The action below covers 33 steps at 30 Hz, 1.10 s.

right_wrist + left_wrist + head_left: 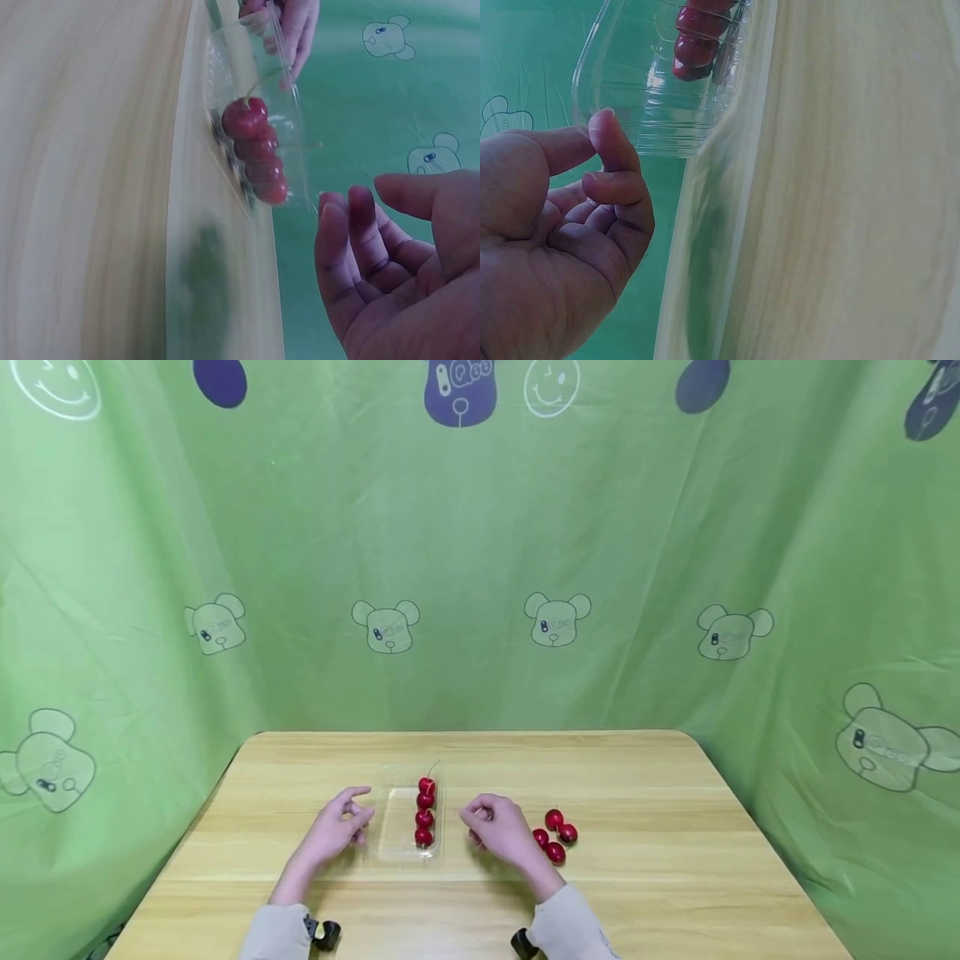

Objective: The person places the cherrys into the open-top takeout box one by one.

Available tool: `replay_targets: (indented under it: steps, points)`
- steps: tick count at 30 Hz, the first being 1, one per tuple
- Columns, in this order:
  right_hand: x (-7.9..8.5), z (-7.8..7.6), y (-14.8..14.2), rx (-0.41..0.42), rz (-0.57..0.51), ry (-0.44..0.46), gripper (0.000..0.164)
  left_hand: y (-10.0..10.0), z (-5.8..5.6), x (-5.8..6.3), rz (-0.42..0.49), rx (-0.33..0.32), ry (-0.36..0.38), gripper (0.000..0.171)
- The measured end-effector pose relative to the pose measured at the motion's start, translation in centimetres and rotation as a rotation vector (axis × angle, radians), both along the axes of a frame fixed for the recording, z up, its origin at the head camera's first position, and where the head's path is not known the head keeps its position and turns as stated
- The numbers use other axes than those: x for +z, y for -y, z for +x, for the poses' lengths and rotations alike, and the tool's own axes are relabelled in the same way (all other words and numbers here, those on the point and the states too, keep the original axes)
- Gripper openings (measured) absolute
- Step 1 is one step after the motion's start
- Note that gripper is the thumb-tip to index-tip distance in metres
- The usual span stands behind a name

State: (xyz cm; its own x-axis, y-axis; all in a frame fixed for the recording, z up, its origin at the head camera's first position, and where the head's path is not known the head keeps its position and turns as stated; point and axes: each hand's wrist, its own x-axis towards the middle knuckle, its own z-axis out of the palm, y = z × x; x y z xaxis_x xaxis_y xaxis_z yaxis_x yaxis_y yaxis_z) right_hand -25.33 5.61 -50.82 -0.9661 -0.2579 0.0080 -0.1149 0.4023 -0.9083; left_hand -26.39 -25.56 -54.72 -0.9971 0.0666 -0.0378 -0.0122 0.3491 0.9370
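Left hand (333,825) holds nothing: its index finger reaches toward the left side of a clear plastic tray (397,831), the thumb apart from it and the other fingers loosely bent. Its fingertips are just beside the tray's rim, and whether they touch it I cannot tell. Right hand (498,828) is empty too, poised near the tray's right side with its fingers relaxed and curving inward; the right wrist view shows a gap between thumb and fingertips.

The tray lies between the two hands, left of the middle of the surface (675,885) and well in from its far edge. Inside, four red cherries (424,818) form a single row along the tray's right side, the row running toward the far edge of the surface. A thin stem (435,767) rises at the far end of the row. Beyond the right hand, toward the right edge of the surface, four loose cherries (555,853) sit close together beside the right wrist.

Pale sleeves (573,928) cover both forearms, and a black device (327,936) shows at the left cuff. Behind the far edge of the surface hangs a green curtain (480,518) printed with bear heads.
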Motion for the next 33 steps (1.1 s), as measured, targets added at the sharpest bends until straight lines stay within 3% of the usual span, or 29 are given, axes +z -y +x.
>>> replay_targets:
  steps: [14, 20, 24, 33]
  points:
    - [0.4, 0.7, -4.8, -0.086, 0.04, -0.025, 0.014, 0.0, -0.1, 0.1, -0.014, 0.006, 0.005, 0.055]
    - [0.9, -0.1, -7.1, -0.18, 0.057, -0.027, 0.011, -0.1, 0.0, 0.0, -0.007, 0.002, 0.006, 0.054]
    - [1.6, -0.9, -8.7, -0.235, 0.139, -0.059, 0.011, -0.1, 0.0, 0.0, 0.0, 0.003, 0.008, 0.055]
    - [1.0, -3.1, -12.1, -0.273, 0.223, -0.08, 0.018, 0.0, 0.0, 0.0, 0.0, 0.002, 0.011, 0.054]
